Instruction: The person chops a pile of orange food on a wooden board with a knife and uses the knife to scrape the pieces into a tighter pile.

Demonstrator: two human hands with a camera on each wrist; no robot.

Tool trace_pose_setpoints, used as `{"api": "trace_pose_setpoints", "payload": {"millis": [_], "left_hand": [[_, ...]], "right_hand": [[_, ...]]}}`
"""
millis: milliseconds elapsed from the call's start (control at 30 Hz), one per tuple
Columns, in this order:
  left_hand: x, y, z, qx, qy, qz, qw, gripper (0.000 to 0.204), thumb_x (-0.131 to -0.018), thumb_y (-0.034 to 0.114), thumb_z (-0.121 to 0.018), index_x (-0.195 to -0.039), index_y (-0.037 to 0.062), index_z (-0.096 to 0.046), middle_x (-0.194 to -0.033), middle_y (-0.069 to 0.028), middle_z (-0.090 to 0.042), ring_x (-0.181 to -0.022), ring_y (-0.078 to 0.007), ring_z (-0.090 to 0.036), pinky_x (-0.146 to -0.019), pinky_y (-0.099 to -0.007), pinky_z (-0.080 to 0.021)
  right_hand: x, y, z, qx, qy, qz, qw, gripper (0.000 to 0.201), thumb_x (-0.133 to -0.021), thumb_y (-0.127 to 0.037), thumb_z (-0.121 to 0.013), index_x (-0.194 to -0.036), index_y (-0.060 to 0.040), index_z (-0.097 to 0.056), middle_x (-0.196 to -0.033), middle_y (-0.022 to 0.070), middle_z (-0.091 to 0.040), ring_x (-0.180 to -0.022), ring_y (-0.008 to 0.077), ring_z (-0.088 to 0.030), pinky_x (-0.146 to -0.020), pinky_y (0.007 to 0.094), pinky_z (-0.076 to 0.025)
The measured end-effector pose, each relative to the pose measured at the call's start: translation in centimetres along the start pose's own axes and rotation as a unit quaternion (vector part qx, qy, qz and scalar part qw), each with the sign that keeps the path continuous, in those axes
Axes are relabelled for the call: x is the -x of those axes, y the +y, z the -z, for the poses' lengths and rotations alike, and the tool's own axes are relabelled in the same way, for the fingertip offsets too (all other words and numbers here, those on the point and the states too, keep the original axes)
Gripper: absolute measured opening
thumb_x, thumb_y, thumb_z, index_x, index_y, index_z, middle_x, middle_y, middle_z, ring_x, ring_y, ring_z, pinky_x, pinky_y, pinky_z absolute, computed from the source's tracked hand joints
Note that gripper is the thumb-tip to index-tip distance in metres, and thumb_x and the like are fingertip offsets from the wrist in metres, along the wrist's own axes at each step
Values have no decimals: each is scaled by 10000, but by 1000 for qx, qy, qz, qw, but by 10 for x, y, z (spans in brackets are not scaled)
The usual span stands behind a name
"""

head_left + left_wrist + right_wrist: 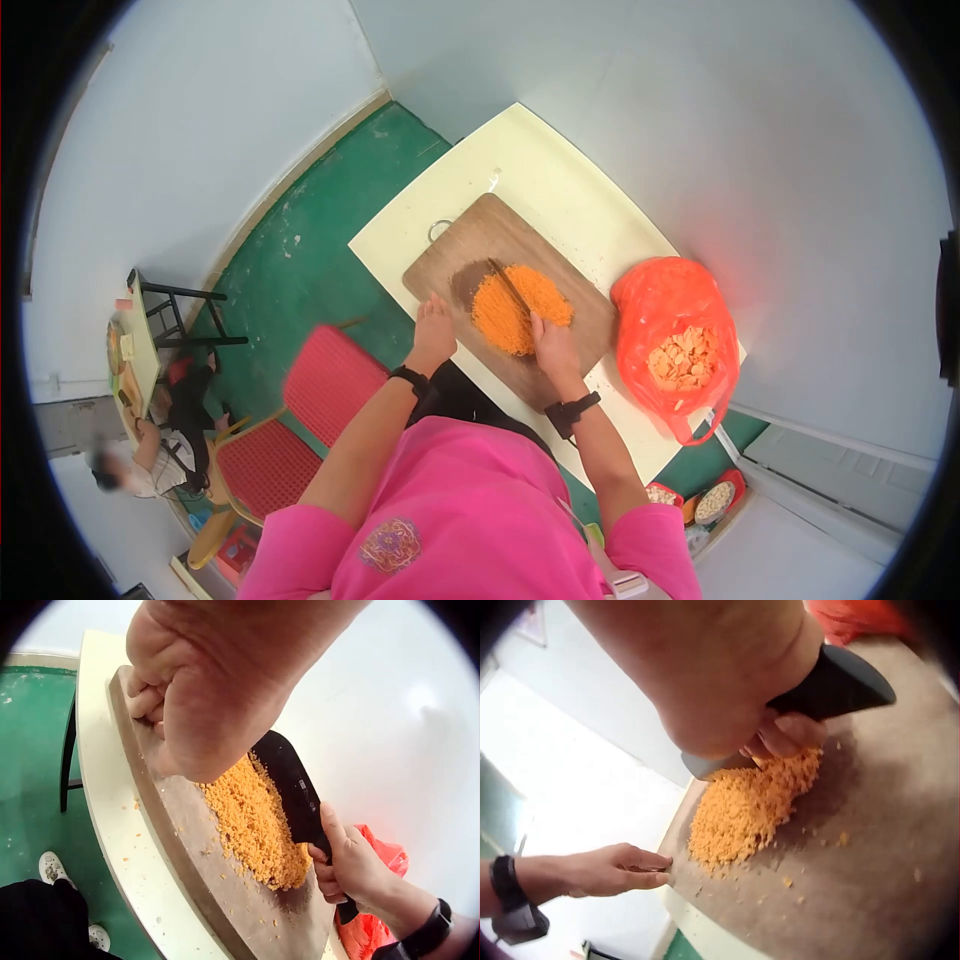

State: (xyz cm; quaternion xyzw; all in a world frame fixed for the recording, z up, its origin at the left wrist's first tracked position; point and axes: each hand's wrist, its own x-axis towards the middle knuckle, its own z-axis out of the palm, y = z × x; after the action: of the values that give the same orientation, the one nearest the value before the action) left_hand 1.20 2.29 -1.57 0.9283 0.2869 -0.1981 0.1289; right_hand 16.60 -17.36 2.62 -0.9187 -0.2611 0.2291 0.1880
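Observation:
My right hand [556, 350] grips the black handle of a broad dark kitchen knife [289, 776]. Its blade lies across a mound of finely chopped orange vegetable [500, 315] on a wooden cutting board [490, 225]. In the right wrist view, the knife handle [847, 686] sticks out past the palm, and the hand hides most of the blade. At the board's near left edge, my left hand [435, 330] rests with its fingertips on the rim, beside the mound. From the right wrist view, the left fingers [641, 879] look extended.
A red plastic bag [640, 290] of orange slices [685, 358] stands right of the board on the pale table [520, 140]. Red chairs [335, 380] are at the left, where another person [170, 460] sits. Bowls of pale pieces [715, 502] stand low at the right. Walls border the table.

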Motion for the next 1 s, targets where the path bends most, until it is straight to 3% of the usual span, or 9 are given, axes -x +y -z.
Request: {"api": "trace_pose_setpoints", "payload": {"millis": [100,167,367,467,567,800,867,1000], "left_hand": [[-1,-3,0,-3,-14,-9,1000,786,-777,118,-660,-1454,-118,-338,-1548,-332,-296,-1434,-387,-356,-1203,-457,-241],[0,-1,1,-5,-17,-11,1000,793,-775,126,-669,-1457,-112,-341,-1551,-328,-292,-1437,-378,-357,-1203,-457,-241],[-1,-7,5,-16,-55,-12,998,822,-823,221,-717,-1483,-76,-325,-1578,-286,-274,-1454,-346,-343,-1207,-459,-235],[-2,-4,8,-30,-64,-17,997,836,-845,255,-718,-1498,-61,-303,-1588,-270,-264,-1456,-340,-340,-1207,-463,-233],[1,-6,9,-30,-80,-15,996,843,-854,257,-713,-1507,-55,-282,-1593,-274,-247,-1458,-340,-337,-1205,-470,-236],[-2,-10,10,-31,-67,-29,997,823,-864,291,-707,-1499,-38,-300,-1595,-257,-254,-1454,-329,-348,-1194,-501,-250],[1,-14,7,-26,-68,-33,997,819,-864,296,-707,-1495,-37,-306,-1593,-253,-259,-1452,-329,-350,-1191,-508,-253],[1,-10,9,-22,-66,-34,997,823,-862,308,-711,-1493,-36,-310,-1600,-248,-244,-1459,-328,-339,-1189,-518,-254]], "right_hand": [[2,-12,11,-13,13,-5,1000,591,-1048,-472,-371,-946,2,-708,-849,290,-682,-826,452,-677,-774,547,-536],[1,-18,12,11,-35,-22,999,591,-1047,-474,-369,-946,1,-707,-863,287,-685,-849,445,-680,-795,534,-539],[2,-17,0,-25,8,-10,1000,596,-1045,-469,-380,-920,12,-710,-856,284,-678,-811,457,-666,-775,539,-529],[-4,-6,-15,0,-25,-9,1000,604,-1042,-473,-385,-909,20,-708,-849,282,-679,-813,454,-666,-770,537,-530],[2,-14,-6,-6,-4,-4,1000,607,-1042,-474,-386,-893,20,-706,-833,286,-675,-813,452,-668,-765,537,-531],[6,-4,-9,-5,9,-11,1000,589,-1034,-484,-411,-884,0,-711,-825,268,-688,-805,431,-688,-765,517,-553],[10,-5,-5,-25,51,-18,998,587,-1036,-483,-405,-891,-1,-708,-816,268,-686,-787,437,-682,-754,524,-549],[5,9,-6,-31,23,-26,999,567,-1042,-449,-407,-909,24,-690,-821,298,-663,-807,469,-653,-750,552,-515]]}}
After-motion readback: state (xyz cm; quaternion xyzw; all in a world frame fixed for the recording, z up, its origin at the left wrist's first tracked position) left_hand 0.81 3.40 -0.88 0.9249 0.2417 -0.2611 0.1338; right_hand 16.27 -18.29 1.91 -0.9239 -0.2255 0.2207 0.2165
